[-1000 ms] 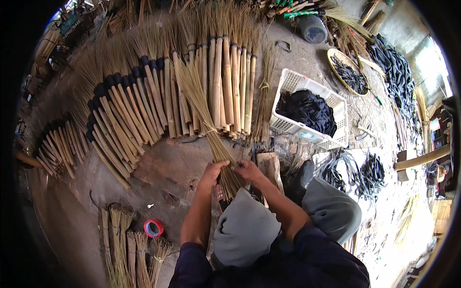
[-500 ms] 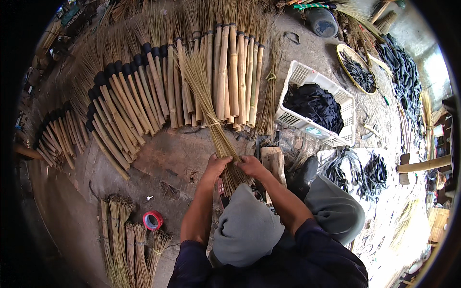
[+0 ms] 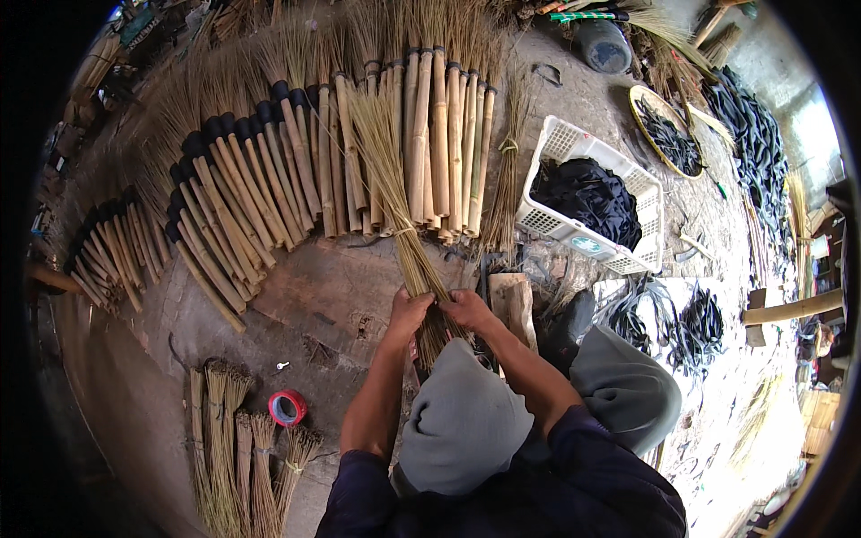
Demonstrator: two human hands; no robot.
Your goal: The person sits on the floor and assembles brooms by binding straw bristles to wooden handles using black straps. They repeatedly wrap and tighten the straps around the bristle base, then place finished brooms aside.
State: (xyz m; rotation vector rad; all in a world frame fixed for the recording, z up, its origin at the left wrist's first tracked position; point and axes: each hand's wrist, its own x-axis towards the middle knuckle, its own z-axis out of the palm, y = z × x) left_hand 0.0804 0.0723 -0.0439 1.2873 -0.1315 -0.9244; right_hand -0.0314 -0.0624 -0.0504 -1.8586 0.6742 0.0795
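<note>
Between my knees and the rows of brooms I hold a long bundle of thin straw-like stalks (image 3: 401,213), tied with a pale band near its middle. My left hand (image 3: 413,311) grips the bundle's lower part from the left, thumb on top. From the right, my right hand (image 3: 465,309) closes on the same part, its thumb close to the other. The stalks' near ends splay toward my grey-clad knee (image 3: 462,421). The bundle's far end slants up over the bamboo handles (image 3: 420,134) of several brooms.
Smaller tied stalk bundles (image 3: 215,439) and a red tape roll (image 3: 287,408) lie at lower left. A white plastic crate (image 3: 587,131) holds black strips (image 3: 587,202). Beside my right leg stands a wooden block (image 3: 511,300). Further right is a round woven tray (image 3: 639,93).
Both hands keep their grip on the stalk bundle and have barely moved. The view has shifted slightly.
</note>
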